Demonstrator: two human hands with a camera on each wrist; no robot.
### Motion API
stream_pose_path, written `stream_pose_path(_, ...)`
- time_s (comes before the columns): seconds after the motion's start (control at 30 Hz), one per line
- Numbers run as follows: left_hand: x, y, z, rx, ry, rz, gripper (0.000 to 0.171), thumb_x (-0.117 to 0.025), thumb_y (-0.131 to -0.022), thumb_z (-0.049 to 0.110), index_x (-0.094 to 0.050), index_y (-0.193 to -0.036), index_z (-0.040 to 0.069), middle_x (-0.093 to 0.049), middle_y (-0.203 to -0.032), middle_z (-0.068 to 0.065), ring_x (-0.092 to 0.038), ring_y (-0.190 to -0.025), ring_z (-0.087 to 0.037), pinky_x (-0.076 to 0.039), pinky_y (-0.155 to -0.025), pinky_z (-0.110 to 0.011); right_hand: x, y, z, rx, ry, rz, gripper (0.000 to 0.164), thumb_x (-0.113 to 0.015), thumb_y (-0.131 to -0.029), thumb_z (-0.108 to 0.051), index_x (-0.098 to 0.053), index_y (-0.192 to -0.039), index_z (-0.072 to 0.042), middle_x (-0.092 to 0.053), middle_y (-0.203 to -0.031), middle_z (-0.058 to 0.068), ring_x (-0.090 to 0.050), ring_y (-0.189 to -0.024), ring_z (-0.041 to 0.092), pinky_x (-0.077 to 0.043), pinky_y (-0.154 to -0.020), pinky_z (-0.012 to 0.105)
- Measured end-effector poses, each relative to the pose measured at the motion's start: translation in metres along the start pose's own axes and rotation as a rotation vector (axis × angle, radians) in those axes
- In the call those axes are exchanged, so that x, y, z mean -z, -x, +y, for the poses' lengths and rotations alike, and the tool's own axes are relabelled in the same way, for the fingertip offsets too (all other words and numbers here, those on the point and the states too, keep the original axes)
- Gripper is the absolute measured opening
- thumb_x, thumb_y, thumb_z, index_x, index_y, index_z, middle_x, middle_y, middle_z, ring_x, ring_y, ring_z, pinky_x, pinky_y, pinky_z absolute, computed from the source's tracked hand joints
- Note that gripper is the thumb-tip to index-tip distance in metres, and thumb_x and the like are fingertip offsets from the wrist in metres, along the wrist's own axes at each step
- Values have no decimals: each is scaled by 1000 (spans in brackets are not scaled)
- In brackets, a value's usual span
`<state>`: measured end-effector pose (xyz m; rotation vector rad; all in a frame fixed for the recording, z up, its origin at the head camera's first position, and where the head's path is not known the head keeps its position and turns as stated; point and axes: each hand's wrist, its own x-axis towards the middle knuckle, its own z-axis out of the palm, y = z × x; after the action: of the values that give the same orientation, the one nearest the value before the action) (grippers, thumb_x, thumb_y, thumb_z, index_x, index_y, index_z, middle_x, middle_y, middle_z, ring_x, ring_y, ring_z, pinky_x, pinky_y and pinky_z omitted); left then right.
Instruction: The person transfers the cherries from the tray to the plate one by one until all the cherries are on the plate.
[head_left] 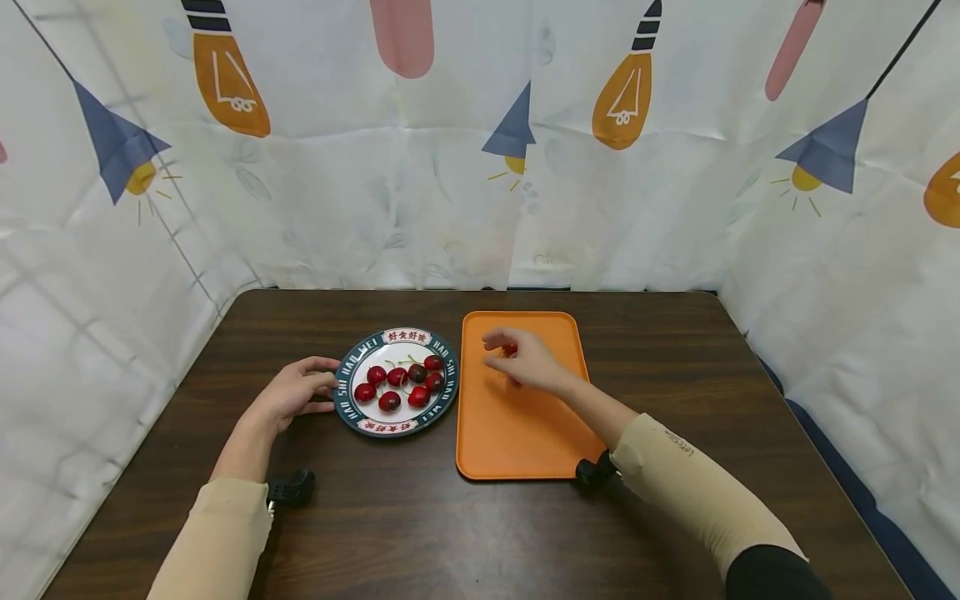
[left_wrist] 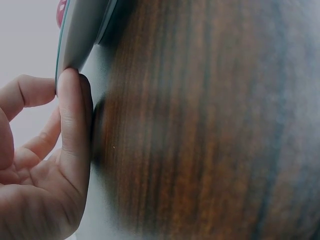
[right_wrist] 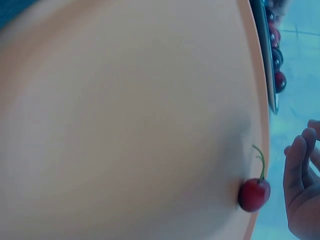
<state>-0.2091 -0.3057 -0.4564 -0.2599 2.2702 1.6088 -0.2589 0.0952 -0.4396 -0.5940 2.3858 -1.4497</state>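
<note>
A round plate [head_left: 350, 408] with a dark green rim and red lettering panels holds several red cherries [head_left: 389, 402], some with green stems. At its left edge my left hand [head_left: 296, 392] pinches the rim. In the left wrist view, one finger [left_wrist: 37, 91] meets the rim's edge while another digit [left_wrist: 74, 120] lies against its underside. Over the upper part of an orange tray [head_left: 517, 442] is my right hand [head_left: 528, 362], fingers loosely bent. A single cherry [right_wrist: 254, 195] with a stem lies on the tray near its edge, apart from the right hand [right_wrist: 302, 190] in the right wrist view.
Both objects stand side by side on a dark wooden table [head_left: 390, 525], plate left and tray right. White curtains [head_left: 390, 208] with lamp prints hang behind and beside the table. Black wrist devices [head_left: 292, 487] sit at both cuffs.
</note>
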Motion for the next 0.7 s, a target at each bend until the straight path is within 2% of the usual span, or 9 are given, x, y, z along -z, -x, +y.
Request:
stream_pose_path(0.23,-1,0,1,2,-3,4,53,-55,-105,18,-39,-151,-3,-52,-127,-22,-60,-99,-25,-61,-84,-33,10,4,5,-10,-8,24,42,-69,-99,-12,-58,-138,0,-62,-132,19,-54,-51,28,-54,-51,34)
stream_pose_path(0.6,0,0,-1,0,-4,-1,53,-54,-106,18,-38,-151,-3,-52,-128,-23,-60,-100,-26,-60,-85,-32,17,9,16,-41,-54,49,44,-66,-101,-12,-54,-142,1,-58,-131,18,-50,-51,21,-49,-50,31)
stream_pose_path(0.7,0,0,-1,-2,-6,1,52,-55,-106,18,-38,-151,-3,-52,-128,-23,-60,-100,-26,-60,-84,-32,20,9,19,-51,-13,82,44,-67,-101,-13,-55,-141,0,-58,-134,16,-59,-61,26,-48,-52,31)
